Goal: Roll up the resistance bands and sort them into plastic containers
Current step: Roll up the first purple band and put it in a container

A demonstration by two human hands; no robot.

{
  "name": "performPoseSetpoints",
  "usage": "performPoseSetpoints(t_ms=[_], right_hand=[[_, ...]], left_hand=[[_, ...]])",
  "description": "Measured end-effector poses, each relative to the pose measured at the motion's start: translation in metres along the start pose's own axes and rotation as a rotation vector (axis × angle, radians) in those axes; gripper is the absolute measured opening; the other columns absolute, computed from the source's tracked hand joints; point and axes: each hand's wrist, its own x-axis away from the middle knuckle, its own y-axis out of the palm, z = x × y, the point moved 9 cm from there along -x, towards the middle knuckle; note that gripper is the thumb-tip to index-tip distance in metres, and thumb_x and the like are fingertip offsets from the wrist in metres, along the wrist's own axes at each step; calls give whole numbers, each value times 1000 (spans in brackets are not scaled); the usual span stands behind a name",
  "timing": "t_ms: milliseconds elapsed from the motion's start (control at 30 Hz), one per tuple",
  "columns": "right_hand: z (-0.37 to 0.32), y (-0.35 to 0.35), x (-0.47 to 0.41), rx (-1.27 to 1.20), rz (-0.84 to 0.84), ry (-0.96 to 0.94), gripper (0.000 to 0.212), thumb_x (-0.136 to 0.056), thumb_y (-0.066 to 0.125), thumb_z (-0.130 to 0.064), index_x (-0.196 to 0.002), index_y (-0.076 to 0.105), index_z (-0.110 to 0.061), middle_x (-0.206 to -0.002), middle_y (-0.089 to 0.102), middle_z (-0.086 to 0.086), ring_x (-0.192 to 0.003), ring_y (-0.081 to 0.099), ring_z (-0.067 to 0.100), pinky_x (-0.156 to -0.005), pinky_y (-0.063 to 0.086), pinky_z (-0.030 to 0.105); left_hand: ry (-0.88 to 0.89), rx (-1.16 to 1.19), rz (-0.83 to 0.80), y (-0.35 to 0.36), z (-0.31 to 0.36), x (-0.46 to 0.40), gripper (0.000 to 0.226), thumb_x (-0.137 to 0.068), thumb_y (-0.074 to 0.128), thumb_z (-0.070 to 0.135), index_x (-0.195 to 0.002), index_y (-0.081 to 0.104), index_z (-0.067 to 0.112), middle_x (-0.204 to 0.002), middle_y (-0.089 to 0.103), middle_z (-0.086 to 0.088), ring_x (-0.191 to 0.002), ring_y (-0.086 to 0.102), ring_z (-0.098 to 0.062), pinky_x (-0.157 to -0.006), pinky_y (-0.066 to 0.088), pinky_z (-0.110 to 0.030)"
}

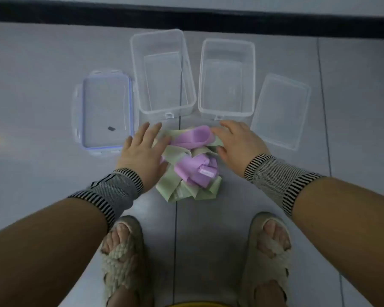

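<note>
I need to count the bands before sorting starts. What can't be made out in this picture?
- Head view: the bands pile is tangled, so no count of purple or green.
- Left hand and right hand cover its sides.
- Dark speck on the blue-rimmed lid: too small to identify.

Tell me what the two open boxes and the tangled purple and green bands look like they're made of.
Left box and right box: clear rigid plastic by the look, glossy; the floor seam shows through the walls. Purple bands and green bands: thin, matte, probably rubber or latex; they fold and crumple limply in a pile, though the exact material can't be confirmed from here.
</note>
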Motion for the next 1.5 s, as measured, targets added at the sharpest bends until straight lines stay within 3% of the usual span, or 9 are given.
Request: performPoseSetpoints(t_ms=[167, 233, 400, 533, 700, 833, 967, 1233, 1500], right_hand=[[4, 33, -28, -106, 32, 51, 59, -93, 49, -23, -147, 26, -20, -155, 24, 9, -134, 30, 32, -107, 33, 42], [9, 48, -38, -144, 3, 114, 61, -93, 49, -25, -148, 23, -20, -144, 41, 9, -128, 35, 31, -101, 38, 40], [31, 56, -35, -111, 74, 293, 28, -96, 43, -25, -110, 63, -13, -104, 66, 12, -103, 54, 32, -81, 44, 36], [78, 52, -3, -202, 221, 596, 26, -91, 48, -24, -106, 62, -8, -110, 58, 18, -105, 52, 36, -82, 43, 38], [43, 49, -10, -299, 300, 349, 53, -79, 55, -24, -131, 49, -14, -138, 43, 10, -124, 37, 32, -104, 32, 39], [-9, 66, -40, -131, 131, 81, 55, -86, 53, -34, -138, 41, -25, -139, 48, -1, -124, 38, 27, -102, 33, 38], [-7, 83, -44, -83, 13, 156, 30, -93, 47, -33, -120, 58, -27, -117, 62, 0, -116, 40, 26, -92, 37, 38], [58, 41, -13, -575, 409, 548, 13, -90, 49, -20, -84, 58, -13, -74, 55, 3, -77, 51, 27, -64, 31, 28], [55, 63, -7, -670, 255, 476, 7, -87, 60, -21, -86, 67, -19, -70, 57, -8, -72, 55, 15, -68, 41, 23]], left_hand=[[-84, 50, -22, 41, -8, -6, 63, -88, 53, 40, -145, 28, 32, -158, 9, 0, -145, 1, -27, -113, 16, -54], [-105, 83, -35, 54, -8, -6, 60, -88, 52, 40, -143, 30, 34, -157, 11, 1, -145, 0, -26, -113, 15, -55], [-160, 119, -85, 70, -15, 5, 49, -88, 52, 38, -136, 42, 30, -157, 12, 4, -145, -5, -24, -114, 9, -55], [-209, 65, -146, 75, -26, 12, 52, -91, 46, 43, -141, 36, 30, -158, 8, 1, -145, -12, -24, -115, 6, -54], [-177, 183, -68, 69, -16, 12, 50, -88, 53, 37, -136, 42, 34, -157, 12, 0, -145, -8, -24, -115, 7, -54], [-179, 261, 44, 57, -11, 6, 51, -85, 57, 29, -135, 46, 29, -153, 24, -1, -145, 3, -26, -113, 15, -56], [-234, 308, 44, 54, -13, -1, 54, -90, 49, 28, -142, 36, 28, -150, 33, 8, -145, 6, -22, -113, 16, -53], [-391, 372, 164, 49, -49, 3, 55, -88, 52, 21, -141, 40, 17, -150, 34, -1, -144, 14, -26, -114, 20, -49], [-316, 531, 291, 30, -24, -9, 24, -83, 58, 11, -106, 65, 13, -130, 50, -6, -124, 43, -24, -101, 30, -27]])
